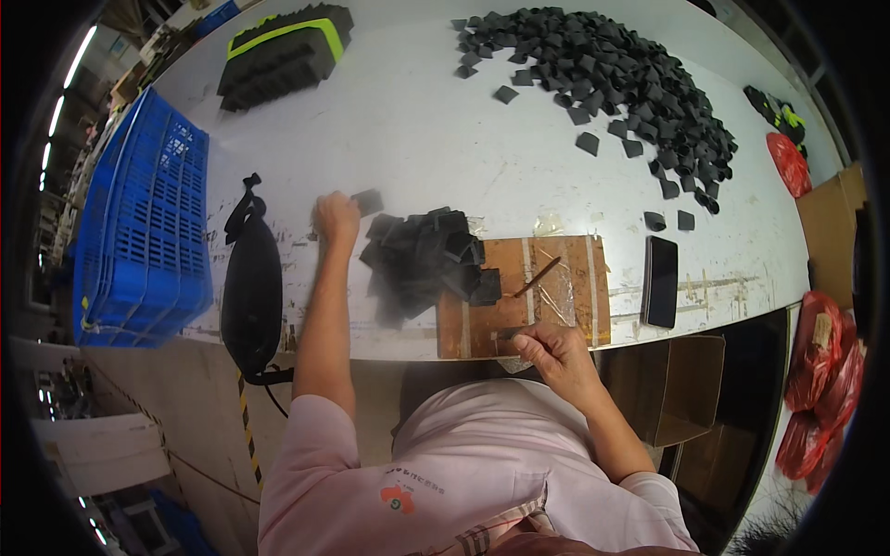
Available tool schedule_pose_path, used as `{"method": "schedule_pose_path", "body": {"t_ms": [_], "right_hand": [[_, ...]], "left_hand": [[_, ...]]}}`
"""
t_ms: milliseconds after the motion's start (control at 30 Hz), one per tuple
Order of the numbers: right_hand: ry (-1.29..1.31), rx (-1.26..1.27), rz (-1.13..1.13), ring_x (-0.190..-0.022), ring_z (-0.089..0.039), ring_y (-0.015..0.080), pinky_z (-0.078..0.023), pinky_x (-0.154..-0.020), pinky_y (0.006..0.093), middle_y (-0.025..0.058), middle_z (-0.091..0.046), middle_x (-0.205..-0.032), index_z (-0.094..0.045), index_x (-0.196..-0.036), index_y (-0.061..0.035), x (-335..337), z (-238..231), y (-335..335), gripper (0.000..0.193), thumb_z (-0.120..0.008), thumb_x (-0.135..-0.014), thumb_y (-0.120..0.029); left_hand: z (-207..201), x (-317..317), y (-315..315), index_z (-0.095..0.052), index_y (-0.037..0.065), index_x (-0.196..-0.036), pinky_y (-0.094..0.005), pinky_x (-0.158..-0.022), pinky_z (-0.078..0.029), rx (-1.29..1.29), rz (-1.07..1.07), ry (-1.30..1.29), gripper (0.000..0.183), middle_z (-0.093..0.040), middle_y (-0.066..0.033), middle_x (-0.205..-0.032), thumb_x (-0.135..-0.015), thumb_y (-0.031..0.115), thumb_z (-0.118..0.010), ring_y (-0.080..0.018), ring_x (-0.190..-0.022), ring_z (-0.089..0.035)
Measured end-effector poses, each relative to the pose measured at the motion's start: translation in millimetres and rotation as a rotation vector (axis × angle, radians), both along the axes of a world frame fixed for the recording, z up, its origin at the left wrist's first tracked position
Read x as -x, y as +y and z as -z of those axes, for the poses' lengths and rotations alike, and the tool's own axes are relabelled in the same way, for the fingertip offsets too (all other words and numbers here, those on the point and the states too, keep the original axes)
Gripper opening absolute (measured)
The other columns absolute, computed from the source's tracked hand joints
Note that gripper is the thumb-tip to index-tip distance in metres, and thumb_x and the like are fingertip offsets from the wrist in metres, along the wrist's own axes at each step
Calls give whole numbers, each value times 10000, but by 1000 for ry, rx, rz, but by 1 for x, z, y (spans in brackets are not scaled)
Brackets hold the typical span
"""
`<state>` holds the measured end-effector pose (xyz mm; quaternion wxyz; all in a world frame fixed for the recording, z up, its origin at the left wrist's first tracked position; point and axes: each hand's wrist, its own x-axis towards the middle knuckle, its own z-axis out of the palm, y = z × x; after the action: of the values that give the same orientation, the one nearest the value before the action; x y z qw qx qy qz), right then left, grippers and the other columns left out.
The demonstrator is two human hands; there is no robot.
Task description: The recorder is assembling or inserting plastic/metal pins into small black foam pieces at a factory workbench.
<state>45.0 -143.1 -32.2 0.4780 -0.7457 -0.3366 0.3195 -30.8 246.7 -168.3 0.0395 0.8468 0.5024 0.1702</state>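
Note:
My left hand (336, 221) is closed at the edge of a flat black piece (368, 201), which sticks out to the right of the fingers, slightly blurred. Just right of it lies a loose heap of flat black pieces (422, 259), overlapping the corner of a brown board (589, 278). At the board's near edge, the thumb and fingers of my right hand (559, 363) pinch together. A small dark piece (509, 341) shows at their tips, its kind too hidden to tell. On the board rests a thin brown stick (538, 276).
Small black tube-like pieces (593, 69) form a big pile at the far right. A phone (660, 282) lies right of the board. Leftward are a black pouch-like object (252, 296) and a blue crate (153, 222). A black bundle with a yellow-green band (286, 56) sits at the back.

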Motion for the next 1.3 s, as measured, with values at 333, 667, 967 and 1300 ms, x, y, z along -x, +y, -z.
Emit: {"method": "schedule_pose_path", "body": {"t_ms": [333,667,967,1300], "right_hand": [[-97,-69,104,-543,-536,186,-421,-521,281,121,-570,-629,-609,-796,49,-1,-5,-2,211,-602,-784,-161],[973,-403,289,-673,-552,87,-445,-630,206,57,-610,-787,-595,-878,-5,-20,3,-1,155,-577,-826,-150],[1052,-463,373,-589,-545,108,-446,-526,233,36,-593,-712,-579,-812,-44,-17,7,-5,123,-579,-822,-167],[-488,-296,316,-669,-534,234,-431,-524,309,109,-522,-765,-566,-861,10,-9,2,-6,218,-666,-685,-73]], "left_hand": [[-151,6,-154,-479,10,-724,-210,-486,-329,796,705,-447,92,-433,30,-586,-773,25,-555,-43,-541,-390],[-132,-8,-257,-501,19,-966,-250,-627,-437,1528,451,-1138,157,-554,-66,-777,-852,126,-482,-135,-700,-542],[-129,-7,-280,-541,-12,-903,-220,-586,-440,1658,451,-1002,142,-595,-65,-777,-776,50,-549,-114,-652,-560],[-125,-9,-291,-564,-5,-810,-166,-553,-421,1064,624,-873,45,-576,-5,-697,-774,-32,-569,-38,-612,-520]]}}
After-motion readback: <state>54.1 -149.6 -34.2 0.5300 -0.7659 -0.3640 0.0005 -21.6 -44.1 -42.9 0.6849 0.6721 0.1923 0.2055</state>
